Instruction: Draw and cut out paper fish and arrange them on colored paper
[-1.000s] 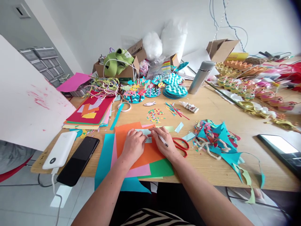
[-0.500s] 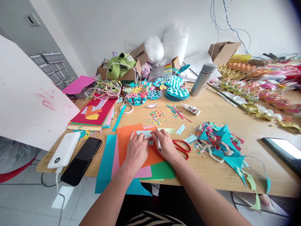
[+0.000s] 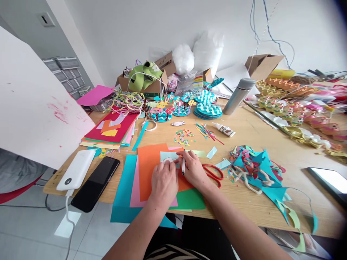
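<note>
My left hand (image 3: 164,181) lies fairly flat on an orange sheet (image 3: 148,162), its fingertips on a small pale blue paper (image 3: 165,155) that has a drawn white shape by the fingers. My right hand (image 3: 192,167) is closed around a black-and-white pen (image 3: 183,167), its fingers touching the right side of the pale blue paper. Beneath the orange sheet are pink, green and blue sheets (image 3: 123,191). Red-handled scissors (image 3: 215,172) rest just right of my right hand, their blades hidden. A small cut-out fish (image 3: 178,123) lies further back.
A black phone (image 3: 96,184) and white power bank (image 3: 77,169) lie left. Paper scraps (image 3: 255,166) and a tablet (image 3: 330,182) are right. Behind are a glue bottle (image 3: 224,130), a steel flask (image 3: 238,96), confetti (image 3: 184,137) and stacked coloured paper (image 3: 111,130).
The view has shifted slightly. My left hand has moved right and toward me on the paper, uncovering more of the pale blue piece. The pen stays in my right hand.
</note>
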Demonstrator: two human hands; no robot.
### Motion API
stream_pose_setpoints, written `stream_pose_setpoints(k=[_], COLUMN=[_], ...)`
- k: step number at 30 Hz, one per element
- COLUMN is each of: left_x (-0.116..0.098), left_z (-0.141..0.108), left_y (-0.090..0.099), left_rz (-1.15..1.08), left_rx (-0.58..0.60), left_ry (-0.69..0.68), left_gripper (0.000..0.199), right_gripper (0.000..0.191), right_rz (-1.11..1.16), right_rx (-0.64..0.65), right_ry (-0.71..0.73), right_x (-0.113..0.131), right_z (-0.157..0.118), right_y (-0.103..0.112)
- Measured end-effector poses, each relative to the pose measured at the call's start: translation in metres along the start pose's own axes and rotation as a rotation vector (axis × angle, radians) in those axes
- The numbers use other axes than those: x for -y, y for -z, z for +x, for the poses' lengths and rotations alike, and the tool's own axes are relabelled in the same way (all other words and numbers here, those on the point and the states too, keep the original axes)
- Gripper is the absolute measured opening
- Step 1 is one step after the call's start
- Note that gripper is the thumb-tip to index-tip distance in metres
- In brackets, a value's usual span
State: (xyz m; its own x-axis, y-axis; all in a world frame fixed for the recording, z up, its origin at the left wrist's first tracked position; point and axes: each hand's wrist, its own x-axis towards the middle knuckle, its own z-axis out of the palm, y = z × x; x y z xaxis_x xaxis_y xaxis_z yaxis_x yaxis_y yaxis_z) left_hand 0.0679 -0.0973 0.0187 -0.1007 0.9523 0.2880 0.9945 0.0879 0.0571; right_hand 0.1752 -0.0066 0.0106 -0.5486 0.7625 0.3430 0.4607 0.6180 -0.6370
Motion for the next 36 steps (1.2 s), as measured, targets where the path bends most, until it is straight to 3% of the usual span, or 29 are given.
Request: stream_pose_setpoints(k=[4,8,12,15,21,27,36], left_x=[-0.001,-0.003,-0.005,-0.004,-0.003,-0.004,-0.003], left_z=[-0.002,-0.003,-0.003,-0.003,-0.004,-0.006,-0.007], left_y=[-0.001,0.002,0.004,0.004,-0.001,-0.002,0.001], left_rz=[0.020,0.025,0.055,0.082,0.080,0.043,0.043], left_rx=[0.053,0.103,0.193,0.229,0.190,0.184,0.221], left_ry=[0.016,0.033,0.055,0.075,0.067,0.068,0.063], left_gripper=[0.026,0.027,0.028,0.031,0.041,0.037,0.037], right_gripper=[0.034,0.039,0.043,0.037,0.030,0.026,0.023], right_rz=[0.194,0.413,0.532,0.590,0.398,0.239,0.190], right_rx=[0.058,0.062,0.085,0.082,0.102,0.117,0.123], right_ry=[-0.030,-0.120,-0.174,-0.264,-0.235,-0.196,-0.170], right_x=[0.013,0.031,0.036,0.028,0.010,0.015,0.017], right_z=[0.008,0.037,0.067,0.073,0.063,0.060,0.058], right_y=[0.013,0.020,0.004,-0.015,-0.030,-0.031,-0.032])
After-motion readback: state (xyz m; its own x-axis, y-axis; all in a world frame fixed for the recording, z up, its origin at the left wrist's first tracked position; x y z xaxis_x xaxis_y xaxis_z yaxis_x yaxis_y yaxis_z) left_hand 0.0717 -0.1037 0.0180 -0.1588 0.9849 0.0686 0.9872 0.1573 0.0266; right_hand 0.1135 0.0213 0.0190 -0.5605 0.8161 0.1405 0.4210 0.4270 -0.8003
